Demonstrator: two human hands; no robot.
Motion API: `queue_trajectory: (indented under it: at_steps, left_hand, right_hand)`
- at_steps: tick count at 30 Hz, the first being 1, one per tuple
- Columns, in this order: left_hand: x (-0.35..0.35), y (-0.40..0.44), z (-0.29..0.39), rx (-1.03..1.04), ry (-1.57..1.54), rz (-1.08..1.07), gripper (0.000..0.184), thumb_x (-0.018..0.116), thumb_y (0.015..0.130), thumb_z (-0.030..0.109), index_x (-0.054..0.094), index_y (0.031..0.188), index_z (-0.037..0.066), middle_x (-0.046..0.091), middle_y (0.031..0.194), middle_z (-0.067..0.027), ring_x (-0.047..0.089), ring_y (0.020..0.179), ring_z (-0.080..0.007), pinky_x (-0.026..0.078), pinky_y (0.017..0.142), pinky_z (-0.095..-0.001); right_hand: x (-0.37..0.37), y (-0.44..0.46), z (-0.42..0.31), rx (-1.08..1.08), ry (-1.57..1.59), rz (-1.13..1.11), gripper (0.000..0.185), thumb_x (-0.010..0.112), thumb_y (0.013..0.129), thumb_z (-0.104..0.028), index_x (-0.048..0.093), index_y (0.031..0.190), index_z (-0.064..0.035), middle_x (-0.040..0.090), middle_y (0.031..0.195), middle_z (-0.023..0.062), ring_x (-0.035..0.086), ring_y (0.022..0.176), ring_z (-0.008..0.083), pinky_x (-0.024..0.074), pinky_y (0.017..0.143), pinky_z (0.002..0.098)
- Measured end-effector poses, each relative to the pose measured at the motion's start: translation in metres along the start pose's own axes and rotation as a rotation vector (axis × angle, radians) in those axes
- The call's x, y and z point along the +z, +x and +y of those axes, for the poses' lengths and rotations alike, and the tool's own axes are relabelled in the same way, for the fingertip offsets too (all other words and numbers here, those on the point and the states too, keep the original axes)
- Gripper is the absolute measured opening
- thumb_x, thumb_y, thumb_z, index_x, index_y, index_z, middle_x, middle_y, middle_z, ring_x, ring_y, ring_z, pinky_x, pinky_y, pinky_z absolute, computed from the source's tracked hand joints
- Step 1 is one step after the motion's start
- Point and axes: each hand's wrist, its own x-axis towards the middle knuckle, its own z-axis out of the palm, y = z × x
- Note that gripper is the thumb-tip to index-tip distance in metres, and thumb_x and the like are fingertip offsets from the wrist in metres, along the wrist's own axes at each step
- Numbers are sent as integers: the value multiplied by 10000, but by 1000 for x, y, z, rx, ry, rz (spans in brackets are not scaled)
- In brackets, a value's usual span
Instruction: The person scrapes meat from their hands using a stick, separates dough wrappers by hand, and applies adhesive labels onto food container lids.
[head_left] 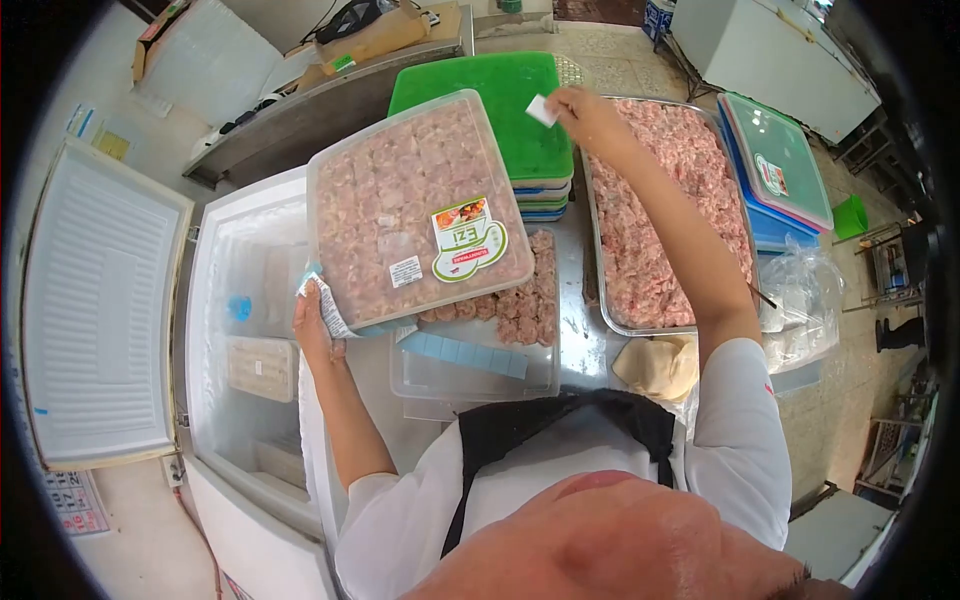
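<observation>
My left hand (pixel 317 318) grips the lower left corner of a lidded clear plastic container (pixel 395 185), packed with rows of minced meat pieces. The container is tilted over the table and bears a green and white brand label (pixel 468 238) and a small white printed label (pixel 405 271). A printed white strip (pixel 328 305) is bunched at the same hand. A light blue strip (pixel 465 354) lies below, over another clear tray (pixel 470 380) partly filled with meat portions (pixel 527 310). My right hand (pixel 590 120) pinches a small white label (pixel 541 110) above a green lid (pixel 475 95).
A large metal tray of minced meat (pixel 665 220) stands at the right. Beside it are stacked lids (pixel 775 170) and a clear plastic bag (pixel 805 300). A pale dough-like lump (pixel 655 365) sits near me. At the left, an open chest freezer (pixel 250 220) holds a container (pixel 262 368).
</observation>
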Motion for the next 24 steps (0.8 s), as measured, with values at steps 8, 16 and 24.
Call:
queue_trajectory:
  at_steps: [8,16,24]
  left_hand:
    - [3,-3,6,-15,-27,-28,342,538,962,211,544,1212,-22,626,1131,-131,638,986,-225,548,835,-352]
    - [-1,-1,3,-17,-23,6,368,532,963,227,523,1235,-20,610,1143,-132,626,1008,-239,532,867,-375]
    - [4,-11,10,9,-108,-26,305,610,928,220,590,1138,0,645,1064,-97,637,931,-187,522,824,-330]
  right_hand:
    - [26,10,-1,-590,-504,12,142,578,774,-121,667,884,-120,558,933,25,557,957,207,496,755,334]
    - [-7,17,-10,-404,-539,-227,263,547,878,-310,695,1012,-138,569,1161,52,513,1103,258,439,907,426]
    - [16,-32,-19,-316,-587,-14,446,405,960,-451,687,1093,-132,475,1364,117,424,1259,319,355,989,529]
